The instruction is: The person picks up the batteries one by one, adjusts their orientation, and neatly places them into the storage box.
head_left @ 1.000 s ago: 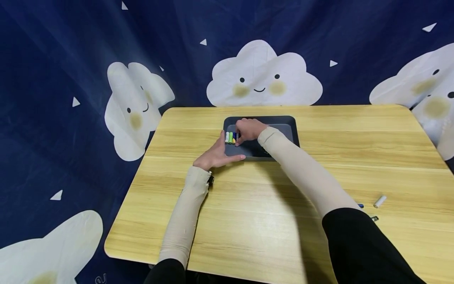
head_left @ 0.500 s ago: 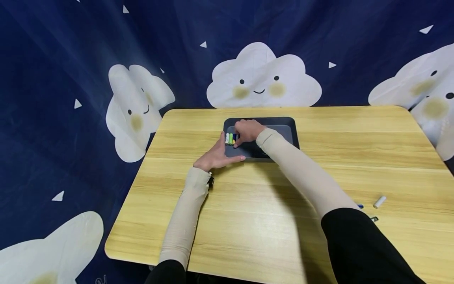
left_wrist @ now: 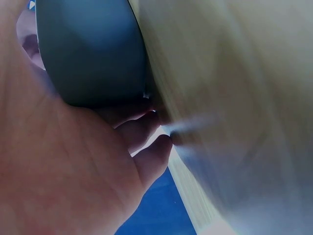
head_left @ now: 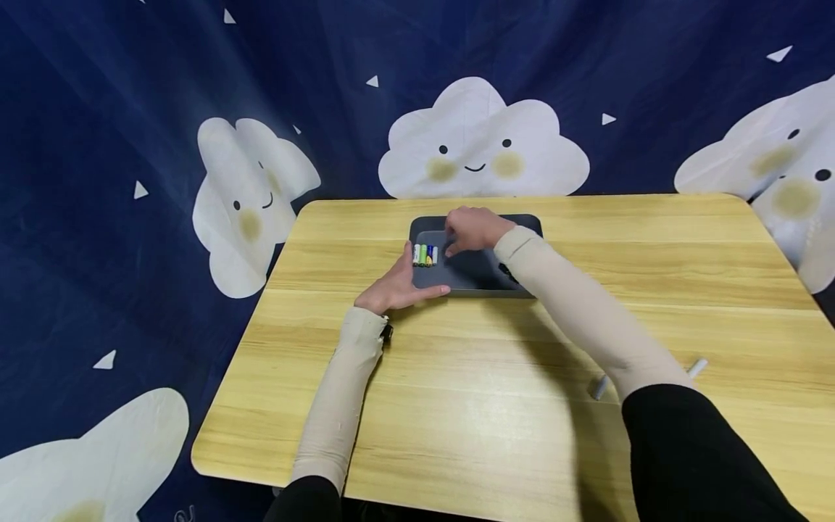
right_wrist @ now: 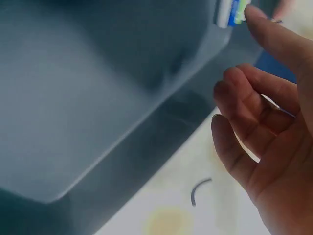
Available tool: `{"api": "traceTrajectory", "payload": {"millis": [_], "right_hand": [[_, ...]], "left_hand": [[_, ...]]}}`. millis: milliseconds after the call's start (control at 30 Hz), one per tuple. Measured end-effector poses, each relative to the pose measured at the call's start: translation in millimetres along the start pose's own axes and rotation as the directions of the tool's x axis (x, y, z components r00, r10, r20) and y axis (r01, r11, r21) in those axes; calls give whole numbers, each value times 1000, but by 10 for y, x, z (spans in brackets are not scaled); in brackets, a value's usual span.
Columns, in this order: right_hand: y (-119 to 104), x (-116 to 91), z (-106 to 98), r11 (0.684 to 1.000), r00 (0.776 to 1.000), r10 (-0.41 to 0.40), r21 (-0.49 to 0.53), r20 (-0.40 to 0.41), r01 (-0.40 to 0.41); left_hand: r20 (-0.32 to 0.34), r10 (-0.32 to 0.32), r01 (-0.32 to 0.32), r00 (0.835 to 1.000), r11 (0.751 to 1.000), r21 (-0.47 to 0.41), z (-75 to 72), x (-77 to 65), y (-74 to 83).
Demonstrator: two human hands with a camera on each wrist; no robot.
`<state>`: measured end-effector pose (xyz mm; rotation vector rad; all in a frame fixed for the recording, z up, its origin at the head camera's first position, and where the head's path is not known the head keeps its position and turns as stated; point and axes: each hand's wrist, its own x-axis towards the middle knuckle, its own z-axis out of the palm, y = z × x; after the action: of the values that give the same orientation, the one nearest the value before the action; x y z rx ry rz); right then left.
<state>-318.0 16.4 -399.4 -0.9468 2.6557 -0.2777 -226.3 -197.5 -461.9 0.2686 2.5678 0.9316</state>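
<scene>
A dark grey rectangular tray (head_left: 483, 293) lies near the table's far edge. Inside it at the left, several small batteries (head_left: 425, 255) stand side by side in a row, coloured white, green, blue and white. My left hand (head_left: 399, 286) rests at the tray's front left corner, fingers along the left side and thumb stretched along the front rim. Over the tray, just right of the row, hovers my right hand (head_left: 475, 228) with loosely bent fingers and nothing between them. In the right wrist view its fingertips are apart from the batteries (right_wrist: 230, 12).
On the wooden table (head_left: 457, 406) to the right lie a loose grey cylinder (head_left: 599, 387) and a white cylinder (head_left: 698, 367), both partly beside or behind the right sleeve (head_left: 587, 319). A blue curtain with clouds (head_left: 483, 145) hangs behind the table.
My right hand has let go at the row's right end and moved right, uncovering a white battery there. The sleeve now hides other loose items and reveals a grey cylinder. The left hand stays put.
</scene>
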Motion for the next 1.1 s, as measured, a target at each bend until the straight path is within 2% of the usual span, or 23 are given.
{"api": "traceTrajectory", "payload": {"millis": [167, 367, 500, 633, 867, 1100], "right_hand": [[140, -326, -133, 998, 998, -8, 56, -55, 11], [404, -721, -205, 994, 986, 17, 108, -165, 0], [556, -1041, -200, 984, 965, 41, 179, -258, 6], [667, -1413, -174, 972, 942, 102, 235, -319, -26], [869, -1990, -67, 962, 908, 186, 256, -376, -91], [1121, -2519, 121, 935, 871, 282, 318, -403, -155]], "left_hand": [[3, -30, 30, 1000, 999, 25, 11, -11, 2], [1, -66, 65, 998, 996, 68, 12, -28, 0], [7, -63, 63, 998, 996, 69, 17, -28, 11], [10, -54, 54, 998, 997, 58, 24, -28, 26], [0, -54, 53, 999, 996, 67, 8, -30, 25], [5, -54, 54, 999, 996, 75, 5, -19, 32]]}}
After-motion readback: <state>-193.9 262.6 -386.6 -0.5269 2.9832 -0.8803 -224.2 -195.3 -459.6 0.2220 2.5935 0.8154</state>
